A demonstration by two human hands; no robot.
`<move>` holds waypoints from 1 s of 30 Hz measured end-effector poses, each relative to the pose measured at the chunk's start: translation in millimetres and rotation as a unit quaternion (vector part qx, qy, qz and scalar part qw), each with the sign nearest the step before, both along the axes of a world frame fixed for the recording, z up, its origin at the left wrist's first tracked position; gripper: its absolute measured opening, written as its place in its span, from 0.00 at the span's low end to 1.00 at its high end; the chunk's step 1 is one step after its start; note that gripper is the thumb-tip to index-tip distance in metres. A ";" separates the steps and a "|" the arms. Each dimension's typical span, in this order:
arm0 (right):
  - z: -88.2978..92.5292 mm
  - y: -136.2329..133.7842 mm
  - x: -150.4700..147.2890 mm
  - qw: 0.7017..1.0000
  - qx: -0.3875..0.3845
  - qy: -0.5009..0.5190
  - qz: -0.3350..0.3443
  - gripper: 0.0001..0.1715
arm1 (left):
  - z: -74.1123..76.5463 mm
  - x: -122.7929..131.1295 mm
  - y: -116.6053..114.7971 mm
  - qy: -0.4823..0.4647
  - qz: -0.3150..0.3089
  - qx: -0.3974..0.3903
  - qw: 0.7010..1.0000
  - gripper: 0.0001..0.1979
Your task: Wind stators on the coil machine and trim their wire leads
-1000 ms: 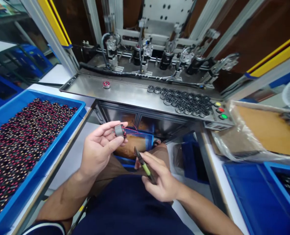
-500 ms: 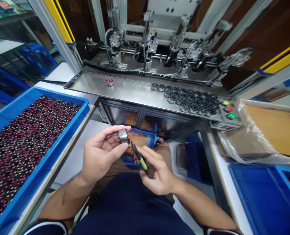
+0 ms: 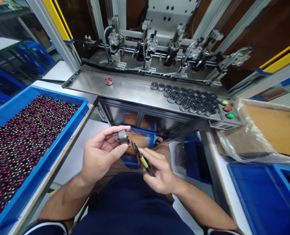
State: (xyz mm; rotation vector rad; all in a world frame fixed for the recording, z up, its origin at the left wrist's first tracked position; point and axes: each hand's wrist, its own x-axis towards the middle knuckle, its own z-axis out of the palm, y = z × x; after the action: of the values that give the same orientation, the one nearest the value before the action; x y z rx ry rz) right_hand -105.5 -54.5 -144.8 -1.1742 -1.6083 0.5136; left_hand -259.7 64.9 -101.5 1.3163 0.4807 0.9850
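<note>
My left hand (image 3: pixel 99 153) pinches a small round wound stator (image 3: pixel 123 136) between thumb and fingers, grey side toward me, with thin red wire ends trailing to the right. My right hand (image 3: pixel 159 171) is closed on a slim green-and-black hand tool (image 3: pixel 142 159). The tool's dark tip sits just right of the stator, almost touching it. Both hands hover over my lap, in front of the machine's steel shelf (image 3: pixel 132 93).
A blue bin (image 3: pixel 40 153) full of red-wound stators sits at my left. One stator (image 3: pixel 108 81) and a cluster of several dark bare cores (image 3: pixel 189 98) lie on the shelf. Yellow, red and green buttons (image 3: pixel 227 109) sit at its right end. Blue bins (image 3: pixel 260 195) stand at right.
My right hand has brought the tool up from my lap to the stator. The left hand turned the stator slightly and shifted a little right.
</note>
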 end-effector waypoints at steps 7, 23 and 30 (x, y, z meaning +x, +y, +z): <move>4.5 0.3 -1.0 1.000 0.000 0.014 0.016 0.48 | -0.3 0.9 -2.2 -0.026 0.055 0.059 0.996 0.11; 3.8 0.5 0.3 1.000 0.013 0.003 0.012 0.46 | 1.7 -3.4 -7.5 0.030 0.095 0.173 0.980 0.14; 5.8 0.0 0.5 1.000 0.000 -0.001 -0.003 0.47 | -1.0 -5.7 -10.0 0.038 0.101 0.191 0.976 0.15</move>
State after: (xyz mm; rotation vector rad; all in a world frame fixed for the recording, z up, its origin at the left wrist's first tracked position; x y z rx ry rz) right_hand -104.9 -54.5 -139.0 -1.1805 -1.6060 0.5084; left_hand -265.4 54.9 -102.5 1.6788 0.5065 1.2421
